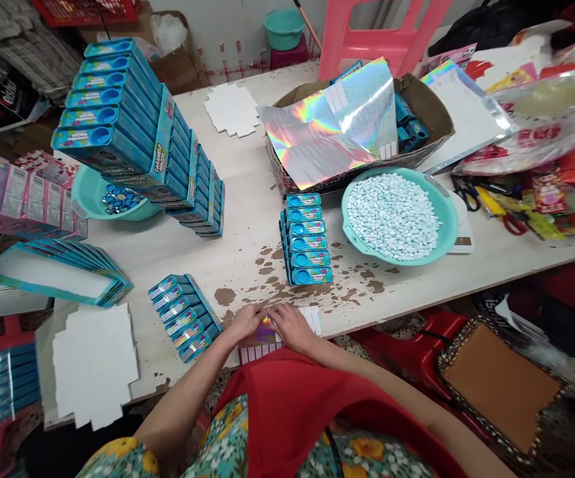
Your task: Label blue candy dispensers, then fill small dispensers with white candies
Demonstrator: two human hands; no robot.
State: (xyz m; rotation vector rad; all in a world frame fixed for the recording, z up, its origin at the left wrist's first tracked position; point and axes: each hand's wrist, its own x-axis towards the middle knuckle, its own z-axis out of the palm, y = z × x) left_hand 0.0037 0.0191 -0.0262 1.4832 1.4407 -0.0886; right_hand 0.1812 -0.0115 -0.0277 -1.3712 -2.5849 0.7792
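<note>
Purplish shiny sheet [263, 334] partly hidden by left hand [248, 321] and right hand [289, 325], both grips impossible to tell.

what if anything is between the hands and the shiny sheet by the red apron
Nothing visible: the left hand and right hand both touch the shiny sheet; the blue boxes beyond stand apart from it.

Iridescent purple sheet [264, 332]; red apron [287, 411]; flowered sleeve [123, 458].

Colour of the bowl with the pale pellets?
Turquoise. The bowl shows best in the head view, the only one here.
</note>
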